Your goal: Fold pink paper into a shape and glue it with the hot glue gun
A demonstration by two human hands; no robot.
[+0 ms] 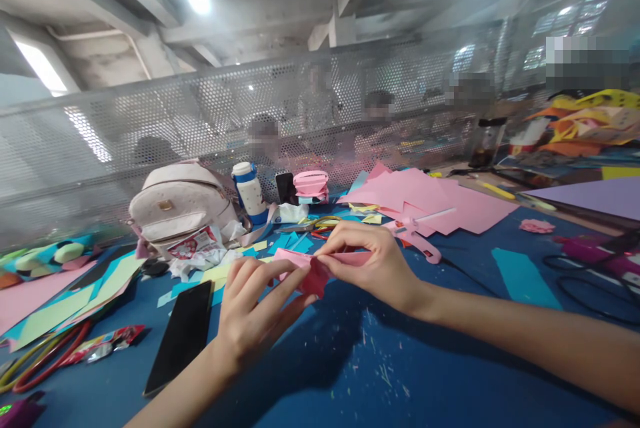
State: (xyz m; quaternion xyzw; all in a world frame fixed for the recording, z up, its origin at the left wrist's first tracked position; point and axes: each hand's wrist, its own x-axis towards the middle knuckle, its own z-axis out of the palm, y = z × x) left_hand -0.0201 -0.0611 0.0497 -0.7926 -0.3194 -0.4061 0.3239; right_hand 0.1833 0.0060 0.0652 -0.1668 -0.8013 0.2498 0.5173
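Between my hands is a small piece of folded pink paper [316, 277], held just above the blue table. My left hand [260, 301] grips its left side, thumb below and fingers above. The thumb and forefinger of my right hand [373, 261] pinch its right edge, and part of the paper shows under that hand. A pink glue gun [413, 240] lies on the table just past my right hand. Behind my hands are scissors [320, 223] and scraps of blue paper [291, 243]. A black phone [181, 335] lies left of my left wrist.
A pale backpack [183, 205] and a white-and-blue bottle [249, 191] stand before a perforated metal screen [215, 108]. Pink sheets [425, 191] are spread at the back right. Paper strips, a wrapper [103, 345] and scissors lie left; black cables [583, 281] lie right. People sit beyond the screen.
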